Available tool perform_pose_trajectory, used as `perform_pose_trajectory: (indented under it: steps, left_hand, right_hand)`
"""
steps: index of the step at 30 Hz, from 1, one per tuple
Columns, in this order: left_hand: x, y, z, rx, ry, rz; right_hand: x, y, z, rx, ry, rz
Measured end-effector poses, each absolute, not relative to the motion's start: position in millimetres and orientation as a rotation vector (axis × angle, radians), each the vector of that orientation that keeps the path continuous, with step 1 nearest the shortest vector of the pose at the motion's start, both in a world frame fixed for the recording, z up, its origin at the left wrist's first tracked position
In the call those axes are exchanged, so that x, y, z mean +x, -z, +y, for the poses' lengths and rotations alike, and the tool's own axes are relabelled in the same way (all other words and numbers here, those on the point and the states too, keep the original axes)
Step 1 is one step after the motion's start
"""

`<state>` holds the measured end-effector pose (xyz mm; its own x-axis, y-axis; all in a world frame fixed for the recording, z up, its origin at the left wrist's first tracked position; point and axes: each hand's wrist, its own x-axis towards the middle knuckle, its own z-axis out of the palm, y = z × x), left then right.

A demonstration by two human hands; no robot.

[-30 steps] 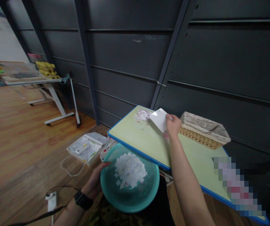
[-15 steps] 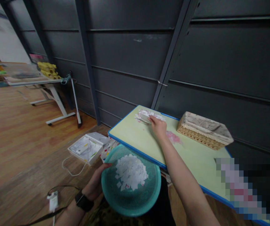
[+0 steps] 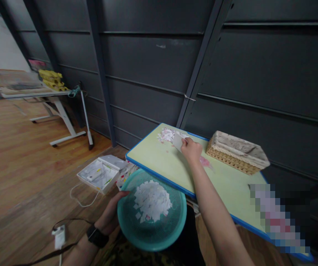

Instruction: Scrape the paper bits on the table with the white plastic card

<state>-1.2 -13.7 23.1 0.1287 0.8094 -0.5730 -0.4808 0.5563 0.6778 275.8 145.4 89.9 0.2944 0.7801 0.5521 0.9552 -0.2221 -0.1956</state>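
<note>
My left hand (image 3: pixel 111 211) grips the left rim of a teal mesh basket (image 3: pixel 152 239), its thumb over the edge. Small white paper pieces (image 3: pixel 152 201) lie heaped in the basket, below the table's near edge. Over the pale yellow table (image 3: pixel 159 159), my right hand (image 3: pixel 191 148) pinches a flat, whitish card-like scraper (image 3: pixel 178 141). Just beyond the scraper lies a pile of white paper scraps (image 3: pixel 166 135) with some pink among them. A pink patch (image 3: pixel 205 162) shows on the tabletop, partly hidden by my right wrist.
A lined wicker basket (image 3: pixel 235 153) stands at the table's back right. An open white box (image 3: pixel 99 173) with a cable sits on the floor at left, near a power strip (image 3: pixel 59 236). A dark panelled wall (image 3: pixel 148 55) rises behind the table; a blurred object lies at right.
My right hand has drawn the scraper back to the right, off the scrap pile, and the scraper is now tilted up more. My left hand still holds the teal basket.
</note>
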Motion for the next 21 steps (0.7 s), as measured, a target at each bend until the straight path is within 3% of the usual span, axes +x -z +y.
perform_pose_trajectory:
  steps: [21]
  left_hand:
    - [-4, -22, -13, 0.33, -0.969, 0.993]
  right_hand:
    - [270, -79, 153, -1.974, 0.389, -1.742]
